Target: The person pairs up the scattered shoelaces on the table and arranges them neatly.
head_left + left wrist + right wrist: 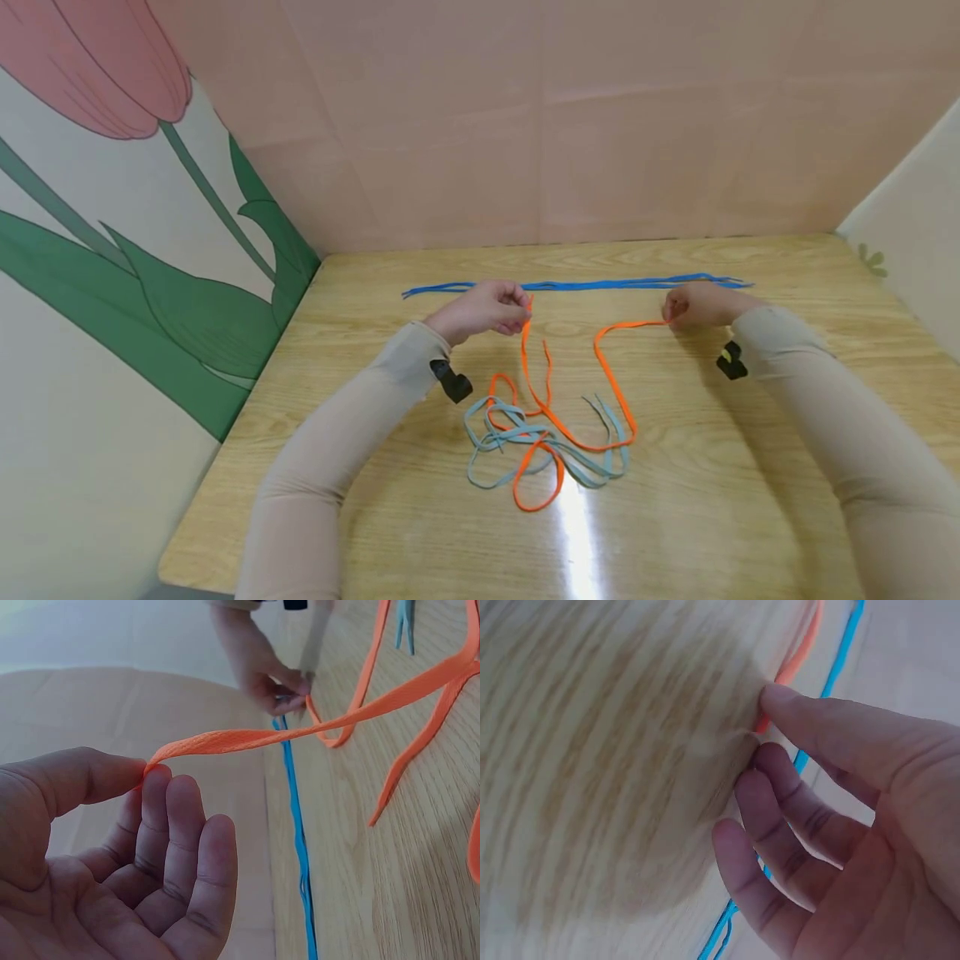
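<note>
My left hand [487, 310] pinches one end of a flat orange shoelace [617, 390] between thumb and index finger, raised over the table. In the left wrist view the lace [225, 740] stretches from those fingertips toward the table, and the other fingers curl loosely. At the right, my right hand [701, 304] holds an orange end at its thumb tip, low by the tabletop. The lace [799, 656] runs away from that thumb in the right wrist view. Between the hands the orange strand sags in a U, and a loose orange tip [547, 354] lies beside it.
Grey-blue laces [585, 477] lie tangled with orange loops [536, 507] on the wooden table [420, 533]. Straightened blue laces [600, 284] lie side by side along the back, behind both hands. A pink-covered wall [540, 167] rises behind; a tulip-painted wall [225, 350] stands left.
</note>
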{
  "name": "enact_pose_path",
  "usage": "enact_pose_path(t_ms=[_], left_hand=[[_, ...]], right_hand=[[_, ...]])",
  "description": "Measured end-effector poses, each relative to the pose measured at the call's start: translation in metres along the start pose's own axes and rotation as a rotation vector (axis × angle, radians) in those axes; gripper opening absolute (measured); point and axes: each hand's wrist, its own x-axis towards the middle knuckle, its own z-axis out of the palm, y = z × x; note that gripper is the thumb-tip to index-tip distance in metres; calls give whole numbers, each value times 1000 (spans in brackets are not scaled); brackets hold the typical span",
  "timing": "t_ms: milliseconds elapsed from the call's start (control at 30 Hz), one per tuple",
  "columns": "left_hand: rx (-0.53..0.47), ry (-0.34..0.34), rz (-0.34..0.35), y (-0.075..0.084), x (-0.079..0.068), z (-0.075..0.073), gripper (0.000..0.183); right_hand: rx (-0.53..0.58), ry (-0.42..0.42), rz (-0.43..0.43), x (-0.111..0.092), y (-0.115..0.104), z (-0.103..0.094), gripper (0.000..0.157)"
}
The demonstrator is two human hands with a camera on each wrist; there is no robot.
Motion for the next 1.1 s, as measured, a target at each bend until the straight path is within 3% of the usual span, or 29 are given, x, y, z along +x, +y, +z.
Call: enact_pose_path(t_ms=[167,400,633,700,833,933,1000,1100], left_hand=[[-1,1,10,1,-2,-1,11],[-7,18,13,0,-5,-4,10],[-4,19,13,-1,-6,-7,12],[-6,37,13,-1,-8,-11,14],[-53,117,21,1,-14,-28,15],[-160,238,42,4,-20,-44,9],[-275,350,62,7,-24,-56,4],[-483,527,130,10,-29,-73,9]], right_hand=[[-4,-69,13,-2,3,0,7],[125,-79,20,-5,-4,1,15],[25,-76,0,-6,-2,-1,10],[52,-77,10,-9,2,-6,10],[318,-56,28,-22,21,-24,14],[581,-2,-7,-40,39,-39,14],[786,19,-129,-52,52,-47,14],[1145,-19,-325,-65,70,-55,31]])
